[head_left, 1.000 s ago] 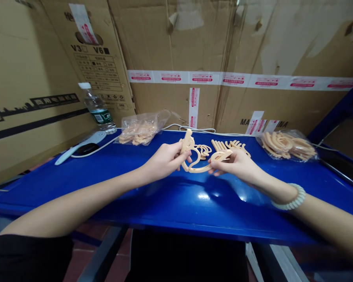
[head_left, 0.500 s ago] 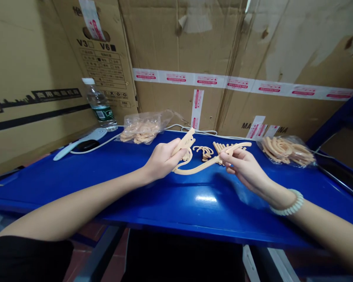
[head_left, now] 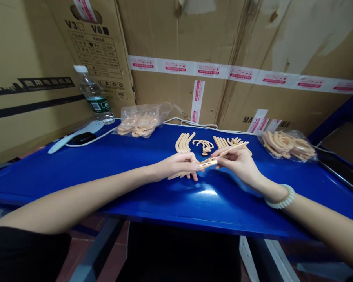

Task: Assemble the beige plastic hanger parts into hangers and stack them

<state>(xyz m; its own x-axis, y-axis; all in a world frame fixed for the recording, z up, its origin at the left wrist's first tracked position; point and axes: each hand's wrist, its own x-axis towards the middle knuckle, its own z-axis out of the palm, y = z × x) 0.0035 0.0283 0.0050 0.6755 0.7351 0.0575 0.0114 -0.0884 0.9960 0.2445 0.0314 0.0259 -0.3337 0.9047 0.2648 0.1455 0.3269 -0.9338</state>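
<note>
The left hand (head_left: 179, 163) has come across toward the right hand (head_left: 241, 160), so the gap between them has narrowed until their fingertips are near each other. It has also rolled over, back upward. The held wood (head_left: 208, 165), its curves in plain sight a second ago, is now tipped nearly edge-on, slots showing. Strips (head_left: 182, 143) have come into clear view beyond.

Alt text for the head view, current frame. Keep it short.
A person's left hand and right hand hold slim tan pieces close together over a blue table. Beyond lie loose curved pieces, with clear bags of similar pieces to either side and cardboard behind.
</note>
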